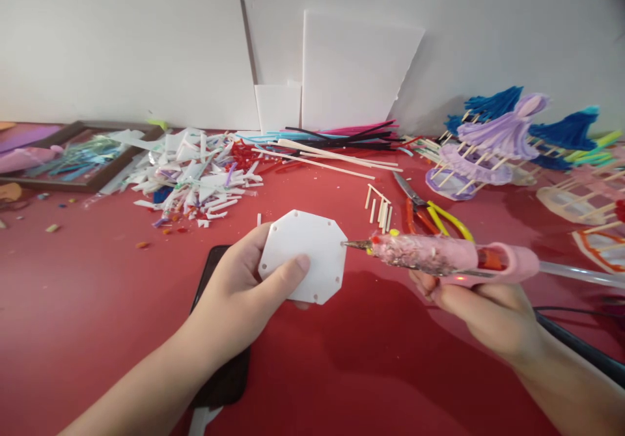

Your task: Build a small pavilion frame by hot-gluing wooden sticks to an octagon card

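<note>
My left hand [249,286] grips a white octagonal foam board piece [307,241], thumb on its face and fingers behind. Small holes show near the corners of the piece. My right hand [488,312] is wrapped round the handle of a pink hot glue gun [439,257]. Its nozzle points left, and the tip is at a hole on the piece's right edge; whether it touches, I cannot tell. A clear glue stick [581,273] sticks out of the gun's back, and a small red light glows on its side.
A dark phone [222,377] lies under my left forearm. Beyond the hands are short cut sticks [381,209], pliers [424,208] with red and yellow handles, longer sticks [332,157] and a heap of white scraps [200,172]. Small purple and blue canopy models [493,136] stand at right.
</note>
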